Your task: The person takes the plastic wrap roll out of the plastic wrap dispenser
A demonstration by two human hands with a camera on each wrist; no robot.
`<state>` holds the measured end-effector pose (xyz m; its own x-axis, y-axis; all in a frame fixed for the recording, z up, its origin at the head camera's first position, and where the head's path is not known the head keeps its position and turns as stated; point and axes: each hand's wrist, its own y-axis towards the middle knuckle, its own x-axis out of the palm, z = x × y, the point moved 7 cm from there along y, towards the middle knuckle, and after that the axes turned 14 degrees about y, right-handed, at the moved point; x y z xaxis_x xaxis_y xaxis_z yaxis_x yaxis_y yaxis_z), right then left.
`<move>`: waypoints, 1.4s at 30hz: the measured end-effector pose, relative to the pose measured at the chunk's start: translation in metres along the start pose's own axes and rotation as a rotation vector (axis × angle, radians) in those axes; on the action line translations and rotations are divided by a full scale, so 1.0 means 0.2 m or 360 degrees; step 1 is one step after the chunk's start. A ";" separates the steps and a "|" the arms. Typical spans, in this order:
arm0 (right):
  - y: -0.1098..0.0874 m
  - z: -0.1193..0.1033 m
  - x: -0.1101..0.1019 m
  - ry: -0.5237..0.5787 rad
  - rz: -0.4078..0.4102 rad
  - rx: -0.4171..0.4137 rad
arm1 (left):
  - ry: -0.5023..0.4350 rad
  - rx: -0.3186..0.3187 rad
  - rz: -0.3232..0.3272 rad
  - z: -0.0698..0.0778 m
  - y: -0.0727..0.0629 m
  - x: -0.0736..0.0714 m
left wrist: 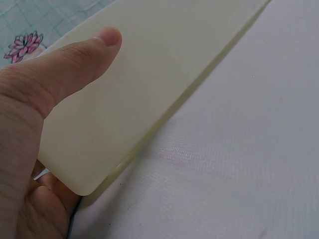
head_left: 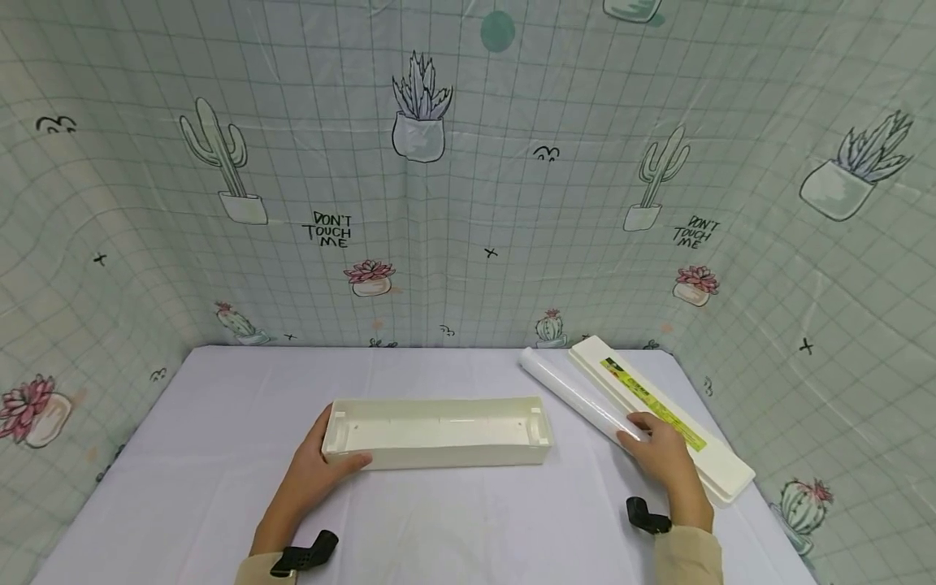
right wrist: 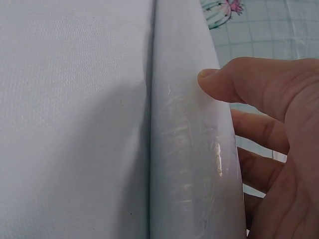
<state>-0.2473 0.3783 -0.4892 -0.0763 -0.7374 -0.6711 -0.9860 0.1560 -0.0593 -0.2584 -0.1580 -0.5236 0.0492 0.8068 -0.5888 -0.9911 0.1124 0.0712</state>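
An open-topped, cream-white long box (head_left: 439, 457) lies lengthwise on the table, its inside bare. My left hand (head_left: 316, 471) grips its left end; in the left wrist view the thumb presses the long wall (left wrist: 129, 84) and the fingers sit past the end corner. To the right, a glossy roll of cling film (head_left: 574, 392) lies slantwise. Its near end is held by my right hand (head_left: 667, 457). The right wrist view puts the thumb on top of the roll (right wrist: 187, 149), with the other fingers around its far side, partly hidden.
Beside the roll lies a long white lid (head_left: 720, 470) with a yellow-green label (head_left: 651, 400), partly behind my right hand. A white cloth covers the table (head_left: 453, 528). Grid-patterned curtain (head_left: 468, 195) with cactus prints stands behind and along both sides.
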 end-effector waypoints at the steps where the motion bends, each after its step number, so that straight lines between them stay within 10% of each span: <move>1: 0.00 0.00 0.00 0.0001 0.0002 -0.0003 | -0.0002 -0.0001 0.0000 0.00 0.00 0.00; 42: 0.00 0.03 0.01 0.0014 -0.0007 0.0013 | 0.0059 -0.0044 0.0006 0.00 0.00 0.00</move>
<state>-0.2476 0.3804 -0.4951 -0.0735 -0.7438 -0.6643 -0.9850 0.1583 -0.0682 -0.2574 -0.1573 -0.5234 0.0412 0.7853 -0.6178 -0.9944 0.0927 0.0515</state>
